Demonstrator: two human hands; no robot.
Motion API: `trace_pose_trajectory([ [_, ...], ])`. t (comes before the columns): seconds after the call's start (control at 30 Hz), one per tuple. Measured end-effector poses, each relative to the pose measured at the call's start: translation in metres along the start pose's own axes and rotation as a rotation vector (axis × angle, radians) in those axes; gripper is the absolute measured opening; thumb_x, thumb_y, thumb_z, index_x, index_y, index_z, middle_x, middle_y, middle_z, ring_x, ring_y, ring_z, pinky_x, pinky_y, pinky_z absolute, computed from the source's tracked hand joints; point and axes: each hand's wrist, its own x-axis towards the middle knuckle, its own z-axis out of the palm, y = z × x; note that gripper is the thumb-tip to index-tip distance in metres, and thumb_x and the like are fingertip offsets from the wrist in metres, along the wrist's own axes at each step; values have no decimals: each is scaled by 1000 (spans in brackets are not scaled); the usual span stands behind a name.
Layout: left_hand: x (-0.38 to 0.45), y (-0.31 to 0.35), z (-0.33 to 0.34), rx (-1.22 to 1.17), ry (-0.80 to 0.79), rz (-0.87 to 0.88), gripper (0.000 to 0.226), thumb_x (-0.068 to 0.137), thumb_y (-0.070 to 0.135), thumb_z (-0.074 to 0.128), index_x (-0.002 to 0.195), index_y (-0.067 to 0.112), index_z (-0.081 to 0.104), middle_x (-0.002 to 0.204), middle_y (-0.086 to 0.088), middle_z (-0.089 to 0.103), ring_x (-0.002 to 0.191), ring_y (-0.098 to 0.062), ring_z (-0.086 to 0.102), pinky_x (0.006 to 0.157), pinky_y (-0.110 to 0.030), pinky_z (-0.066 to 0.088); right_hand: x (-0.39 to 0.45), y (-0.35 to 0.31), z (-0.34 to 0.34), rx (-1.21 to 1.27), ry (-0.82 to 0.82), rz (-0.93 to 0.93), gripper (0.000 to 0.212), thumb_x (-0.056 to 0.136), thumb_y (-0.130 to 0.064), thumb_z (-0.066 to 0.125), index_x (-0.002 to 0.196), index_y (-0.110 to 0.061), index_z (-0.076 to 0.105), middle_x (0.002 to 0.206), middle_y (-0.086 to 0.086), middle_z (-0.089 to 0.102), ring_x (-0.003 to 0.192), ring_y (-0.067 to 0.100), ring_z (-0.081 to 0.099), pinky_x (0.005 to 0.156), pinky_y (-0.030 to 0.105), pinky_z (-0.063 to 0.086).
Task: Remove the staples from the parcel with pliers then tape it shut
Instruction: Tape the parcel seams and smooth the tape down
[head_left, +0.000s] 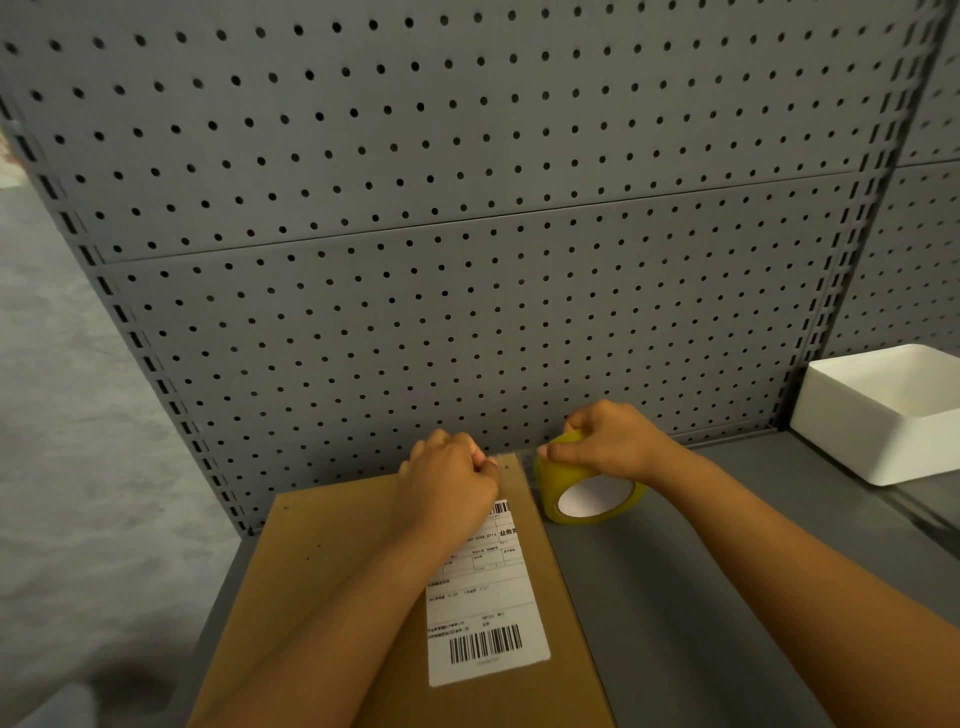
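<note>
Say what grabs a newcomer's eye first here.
The two hands at centre: the right hand grips a yellow tape roll just off the parcel's far right corner, while the left hand pinches what looks like the pulled tape end over the brown parcel. Behind looms a grey pegboard; a white bin sits at right.

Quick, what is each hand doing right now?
Left hand: pinching the tape end over the box.
Right hand: gripping the tape roll.
</note>
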Motion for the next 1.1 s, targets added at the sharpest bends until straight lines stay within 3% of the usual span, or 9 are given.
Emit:
trace_pose_trajectory([
  [0.4,0,1,2,46,13,-9,13,92,36,48,84,27,53,100,7,48,101,-13,46,86,-27,31,3,-1,3,-75,26,2,40,73,-55,69,69,-16,63,66,4,60,69,21,59,62,32,49],
  [0.63,2,1,-3,-94,-3,-36,18,90,30,55,106,30,47,95,6,51,97,-15,52,89,-32,42,3,-2,4,-120,21,-2,40,74,-57,68,67,-18,60,66,3,60,69,20,59,64,32,50],
  [0.73,0,0,-5,-92,-43,38,16,93,30,53,102,43,57,101,8,48,103,-13,46,92,-30,35,3,-2,3,-113,25,-6,43,73,-58,68,71,-16,63,66,3,61,70,21,60,64,33,51],
  [0.83,-1,-6,-7,-139,-22,90,18,92,34,56,102,43,67,98,10,47,102,-12,48,92,-33,44,3,-2,4,-118,28,-4,46,73,-60,67,74,-13,66,68,5,62,72,22,61,66,35,52],
  [1.1,-5,-10,-13,-103,-34,118,32,89,41,59,118,29,65,97,9,45,95,-7,46,77,-16,35,2,1,5,-102,37,-5,51,74,-61,66,77,-11,67,75,9,67,77,25,65,66,36,53],
])
